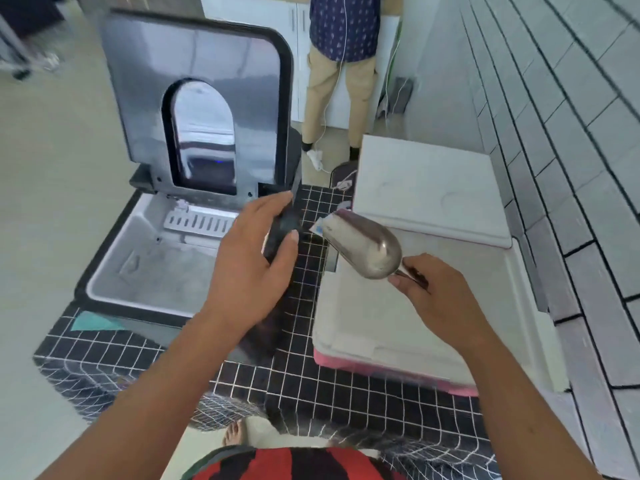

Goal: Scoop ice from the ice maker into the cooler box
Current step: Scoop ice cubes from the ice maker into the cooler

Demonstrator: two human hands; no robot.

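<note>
Nearest the camera is a red-and-black striped shirt (294,462) at the bottom edge, with a bare foot (235,433) just above it on the pale floor. Beyond that runs a black tabletop with a white grid pattern (294,379), and both forearms reach forward over it.

The right hand (440,292) pinches the thin handle of a shiny silver metal scoop (363,245) between thumb and curled fingers. The scoop's bowl points up and to the left, hanging over the near left part of the white foam cooler box (398,327), which sits on the right of the table with a pink band along its lower front edge. A white foam lid (426,188) lies across the far part of the box.

The left hand (254,251) curls round the dark right rim of the grey ice maker (149,271), fingers above and thumb against the outer side. The machine's pale inner bin is exposed, and whether ice lies in it cannot be told through the blur. Its dark lid with an arched window (201,98) stands upright behind.

Farther back stands another person in a dark patterned shirt and tan trousers (339,74), in front of white cabinets (277,29). A grey tiled wall (561,133) runs along the right.
</note>
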